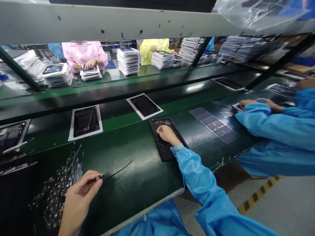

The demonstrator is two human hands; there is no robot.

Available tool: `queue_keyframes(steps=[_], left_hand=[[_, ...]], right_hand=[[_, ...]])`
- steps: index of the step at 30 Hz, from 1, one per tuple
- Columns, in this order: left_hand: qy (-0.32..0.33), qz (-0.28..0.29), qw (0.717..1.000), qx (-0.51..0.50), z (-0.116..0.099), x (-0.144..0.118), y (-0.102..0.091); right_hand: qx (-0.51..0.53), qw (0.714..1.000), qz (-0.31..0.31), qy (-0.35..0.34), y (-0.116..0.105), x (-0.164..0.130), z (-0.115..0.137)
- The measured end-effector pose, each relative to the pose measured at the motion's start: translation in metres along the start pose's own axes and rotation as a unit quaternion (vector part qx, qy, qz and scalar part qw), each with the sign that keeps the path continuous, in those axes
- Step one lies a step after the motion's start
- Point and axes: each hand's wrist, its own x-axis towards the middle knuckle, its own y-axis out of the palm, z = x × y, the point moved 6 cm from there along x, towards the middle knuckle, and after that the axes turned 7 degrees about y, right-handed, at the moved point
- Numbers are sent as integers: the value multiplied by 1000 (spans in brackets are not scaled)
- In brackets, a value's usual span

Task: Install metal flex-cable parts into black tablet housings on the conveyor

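We pinch the light, floppy flex cable (117,170) by its connector in our left hand (78,196), fingers closed on it, while our right hand (166,133), fingers curled and holding nothing, presses the rigid black panel (162,147).

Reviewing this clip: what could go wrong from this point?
The left hand pinches a thin cable part only by its connector end; the long tail could snag or slip. The right hand presses on the dark tablet shell near the bench edge, so it might slide off.

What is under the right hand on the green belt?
The right hand rests on a black tablet shell lying flat on the green belt. Small parts show inside the shell near its far edge. The area under the hand and sleeve is covered.
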Motion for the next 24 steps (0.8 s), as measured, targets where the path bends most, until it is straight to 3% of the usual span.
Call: queue_keyframes(steps=[6,14,18,24], left_hand=[[5,1,1000,5,-1,0,-3],[0,4,1000,8,2,-1,-1],[2,0,1000,10,2,1,0],[33,-4,999,-8,-10,3,-1]], right_hand=[[7,1000,-20,-17,-8,0,1],[39,999,-9,-30,2,10,4],[89,995,-2,-38,2,14,5],[211,976,20,-42,-18,6,3]])
